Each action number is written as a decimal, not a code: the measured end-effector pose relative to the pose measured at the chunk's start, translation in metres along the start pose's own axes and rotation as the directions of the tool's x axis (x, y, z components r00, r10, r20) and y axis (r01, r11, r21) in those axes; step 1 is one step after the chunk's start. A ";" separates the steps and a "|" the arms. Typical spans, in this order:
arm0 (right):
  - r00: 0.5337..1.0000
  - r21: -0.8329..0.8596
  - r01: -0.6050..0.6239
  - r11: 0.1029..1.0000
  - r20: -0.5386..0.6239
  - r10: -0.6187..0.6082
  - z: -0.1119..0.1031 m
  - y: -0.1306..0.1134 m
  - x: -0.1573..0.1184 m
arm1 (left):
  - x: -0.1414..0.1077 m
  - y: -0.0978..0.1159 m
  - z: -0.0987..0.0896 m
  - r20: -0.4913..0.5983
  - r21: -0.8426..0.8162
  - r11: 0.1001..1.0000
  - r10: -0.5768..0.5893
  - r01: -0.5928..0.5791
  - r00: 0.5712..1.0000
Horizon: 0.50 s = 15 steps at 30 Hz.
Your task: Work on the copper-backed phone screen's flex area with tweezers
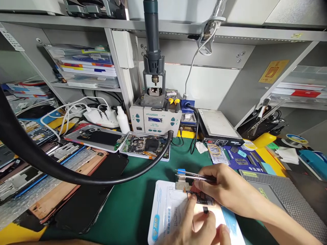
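My right hand point(224, 187) is closed on thin metal tweezers point(191, 175), whose tips point left past a flex cable with a blue end point(181, 172). Beneath that hand lies a small dark circuit board point(204, 200), joined to the flex cable. My left hand point(199, 224) comes from the bottom edge, its fingers bent, with one fingertip against the board's lower left edge; whether it grips anything is unclear. Board and cable rest on a white and blue printed card point(163, 204) on the green mat point(138, 200).
A thick black hose point(84, 177) arcs across the left and centre to the grey soldering station point(155, 119). An opened tablet with exposed circuitry point(143, 144) lies before it. Stripped device parts point(84, 190) fill the left; a perforated grey plate point(291, 194) lies right.
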State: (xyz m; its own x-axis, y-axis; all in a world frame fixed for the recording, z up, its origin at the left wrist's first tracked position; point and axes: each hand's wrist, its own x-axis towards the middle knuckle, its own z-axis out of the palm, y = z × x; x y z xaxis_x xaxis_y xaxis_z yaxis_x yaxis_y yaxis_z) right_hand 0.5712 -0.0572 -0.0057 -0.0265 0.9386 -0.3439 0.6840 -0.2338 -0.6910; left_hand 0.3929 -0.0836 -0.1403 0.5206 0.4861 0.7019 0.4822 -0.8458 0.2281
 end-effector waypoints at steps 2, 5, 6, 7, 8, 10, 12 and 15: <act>1.000 0.004 -0.001 1.000 -0.003 0.001 0.000 0.000 0.000 | 0.002 -0.003 -0.004 0.048 0.031 0.991 0.129 -0.131 0.990; 1.000 0.022 0.001 1.000 0.005 -0.001 -0.001 0.000 0.002 | 0.007 -0.009 -0.012 0.091 0.037 0.952 0.298 -0.302 0.950; 1.000 0.032 0.001 0.999 0.011 -0.002 -0.002 0.000 0.003 | 0.009 -0.010 -0.013 0.089 0.042 0.949 0.308 -0.313 0.947; 1.000 0.045 0.001 0.999 0.019 -0.002 -0.002 0.001 0.004 | 0.010 -0.011 -0.014 0.085 0.046 0.948 0.311 -0.316 0.947; 1.000 0.060 -0.002 0.998 0.028 0.000 -0.002 0.001 0.005 | 0.011 -0.011 -0.014 0.077 0.048 0.947 0.313 -0.317 0.947; 0.999 0.094 -0.003 0.996 0.046 -0.001 -0.003 0.004 0.006 | 0.011 -0.011 -0.013 0.058 0.046 0.949 0.308 -0.311 0.950; 0.998 0.128 0.002 0.992 0.061 -0.010 -0.004 0.007 0.006 | 0.010 -0.009 -0.012 0.053 0.036 0.955 0.292 -0.295 0.955; 0.997 0.176 0.011 0.984 0.073 -0.024 -0.005 0.009 0.007 | 0.009 -0.006 -0.013 0.076 0.017 0.960 0.276 -0.278 0.958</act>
State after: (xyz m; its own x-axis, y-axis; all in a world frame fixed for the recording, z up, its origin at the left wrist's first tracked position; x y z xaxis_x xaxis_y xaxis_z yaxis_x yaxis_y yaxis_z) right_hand 0.5808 -0.0512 -0.0112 -0.0961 0.9230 -0.3727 0.5450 -0.2645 -0.7956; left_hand 0.3857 -0.0771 -0.1269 0.6855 0.2487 0.6843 0.3303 -0.9438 0.0122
